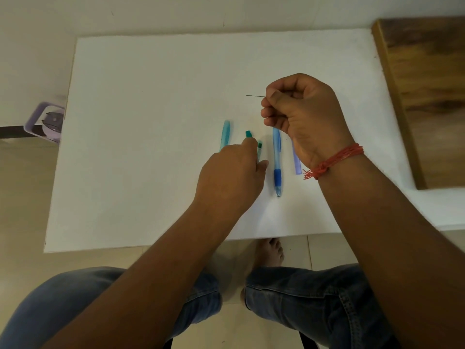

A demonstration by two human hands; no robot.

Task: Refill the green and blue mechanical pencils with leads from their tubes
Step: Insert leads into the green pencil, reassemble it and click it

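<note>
Pinching lead (255, 96) in R hand (305, 119) at 1 o'clock, L hand (232, 172) gripping green pencil (259, 148) nr center w/ cap (248, 134) off: keeping lead level, feeding slowly, avoiding snapping; blue pencil (277, 159) lying just right.

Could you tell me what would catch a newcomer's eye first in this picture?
Probably the right hand, raised above the white table and pinching a thin dark lead that pokes out to the left. Next, the blue mechanical pencil lying just below that hand, and the left hand reaching over the green items beside it.
</note>
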